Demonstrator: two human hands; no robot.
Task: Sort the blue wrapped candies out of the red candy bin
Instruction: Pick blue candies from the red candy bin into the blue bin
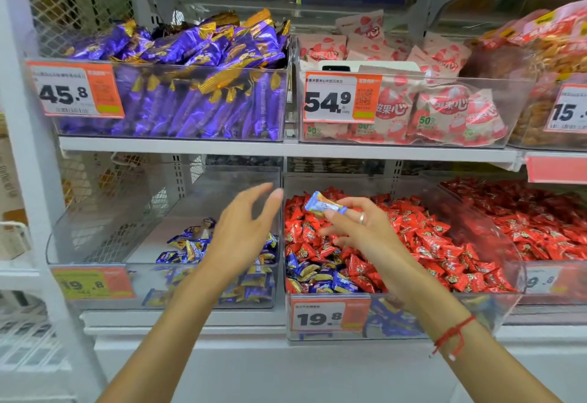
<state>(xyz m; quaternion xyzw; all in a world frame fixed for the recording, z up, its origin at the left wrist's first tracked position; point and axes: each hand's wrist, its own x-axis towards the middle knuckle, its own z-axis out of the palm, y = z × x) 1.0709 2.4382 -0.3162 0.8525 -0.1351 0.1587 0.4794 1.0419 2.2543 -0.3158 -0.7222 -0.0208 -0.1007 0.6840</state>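
We pinch a blue candy (324,206) in our right hand (355,228) above the red bin (397,317); left hand (244,228), fingers spread, waits left of it to receive.

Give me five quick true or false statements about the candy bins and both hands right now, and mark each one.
1. The right hand pinches a blue wrapped candy above the red candy bin. True.
2. The left hand grips a red candy. False: its fingers are spread and hold nothing.
3. Blue candies still lie in the front left corner of the red candy bin. True.
4. The left bin is full to the brim. False: it holds only a small pile of blue candies toward its front right.
5. The price tag on the red candy bin reads 45.8. False: it reads 19.8.
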